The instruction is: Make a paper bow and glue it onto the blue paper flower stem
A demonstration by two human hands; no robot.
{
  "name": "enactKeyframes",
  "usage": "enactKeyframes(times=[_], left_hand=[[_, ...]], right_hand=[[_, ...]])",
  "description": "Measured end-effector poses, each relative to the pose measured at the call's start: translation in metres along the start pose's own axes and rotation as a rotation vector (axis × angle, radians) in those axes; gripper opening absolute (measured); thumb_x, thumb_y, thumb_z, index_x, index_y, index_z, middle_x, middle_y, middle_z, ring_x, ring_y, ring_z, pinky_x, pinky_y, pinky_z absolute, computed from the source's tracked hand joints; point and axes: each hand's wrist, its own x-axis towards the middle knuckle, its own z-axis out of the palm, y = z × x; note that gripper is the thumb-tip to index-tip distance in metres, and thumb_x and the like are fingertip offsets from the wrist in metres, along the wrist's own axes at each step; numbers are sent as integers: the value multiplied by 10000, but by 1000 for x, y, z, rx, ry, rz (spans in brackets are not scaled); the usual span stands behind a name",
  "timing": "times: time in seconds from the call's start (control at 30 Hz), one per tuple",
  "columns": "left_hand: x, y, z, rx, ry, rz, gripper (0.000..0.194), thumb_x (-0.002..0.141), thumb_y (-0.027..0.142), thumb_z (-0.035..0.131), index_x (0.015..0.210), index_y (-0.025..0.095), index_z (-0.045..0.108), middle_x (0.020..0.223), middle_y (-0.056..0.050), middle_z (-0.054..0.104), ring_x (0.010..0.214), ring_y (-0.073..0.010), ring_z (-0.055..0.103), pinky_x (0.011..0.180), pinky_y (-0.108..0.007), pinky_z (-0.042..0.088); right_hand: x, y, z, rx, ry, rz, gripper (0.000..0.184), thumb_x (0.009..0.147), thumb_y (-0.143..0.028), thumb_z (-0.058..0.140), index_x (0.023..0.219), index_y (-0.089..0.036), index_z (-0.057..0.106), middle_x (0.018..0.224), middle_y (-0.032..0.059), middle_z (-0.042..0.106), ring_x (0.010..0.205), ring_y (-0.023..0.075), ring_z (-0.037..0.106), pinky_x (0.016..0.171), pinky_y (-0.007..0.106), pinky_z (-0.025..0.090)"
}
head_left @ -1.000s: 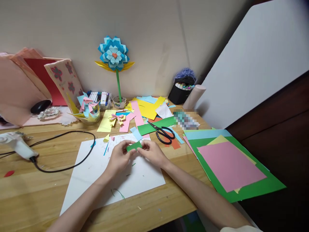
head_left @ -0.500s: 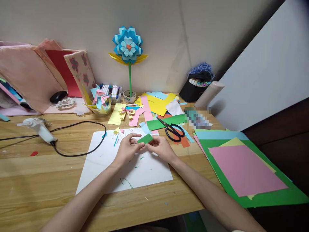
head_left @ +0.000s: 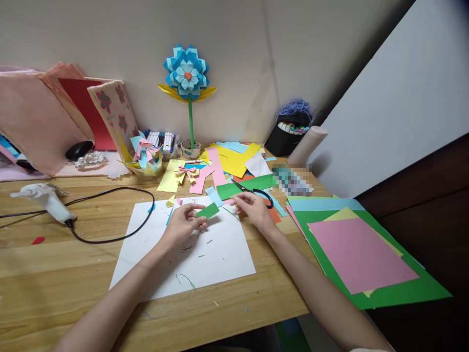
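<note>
My left hand (head_left: 182,224) pinches a small green paper rectangle (head_left: 208,210) between thumb and fingers, just above the white sheet (head_left: 216,254). To its right, my right hand (head_left: 253,209) holds nothing that I can make out, its fingers curved and a little apart. It covers part of the black-handled scissors (head_left: 269,198), whose blades lie over a green paper strip (head_left: 242,187). Whether the fingers touch the scissors is hard to tell. A thin green sliver (head_left: 230,213) shows by the right fingertips. Several green offcuts lie on the white sheet.
A white glue gun (head_left: 46,200) with a looping black cord lies left. Behind are coloured paper scraps (head_left: 230,159), a pink paper bow (head_left: 187,172), a blue paper flower (head_left: 187,76) and a black marker holder (head_left: 280,139). Stacked coloured sheets (head_left: 361,254) lie right.
My right hand has let go of the green paper rectangle and moved right, over the scissors. My left hand keeps the rectangle. The whole view has shifted slightly.
</note>
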Motion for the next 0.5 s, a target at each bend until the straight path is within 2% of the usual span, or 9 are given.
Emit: enactKeyframes(times=[0.07,0.17,0.37,0.5], left_hand=[[0,-3,3,38,-27,33,341,594,263,711,882,118,599,520,52,508,581,-186,656,582,-288,510],[-1,-9,8,71,-51,70,323,618,288,696,880,126,598,577,12,578,598,-187,654,592,-293,501],[-4,-8,10,58,-101,86,245,698,345,624,833,141,614,745,-50,664,637,-179,648,621,-289,491],[-8,0,11,150,-130,95,299,778,406,517,789,146,663,637,-37,667,592,-165,617,608,-265,460]], right_hand=[[-6,-1,9,-56,-75,-50,265,734,-366,608,897,-160,636,822,56,663,674,134,601,627,268,498],[-16,-3,21,-170,-64,-164,206,742,-317,608,885,-174,646,857,55,661,771,153,606,699,284,497],[-21,-4,23,-310,-27,-286,116,755,-263,601,845,-206,647,890,46,647,730,145,601,623,263,497],[-22,-4,25,-348,-48,-390,66,750,-244,604,801,-208,624,864,41,615,763,149,593,639,270,507]])
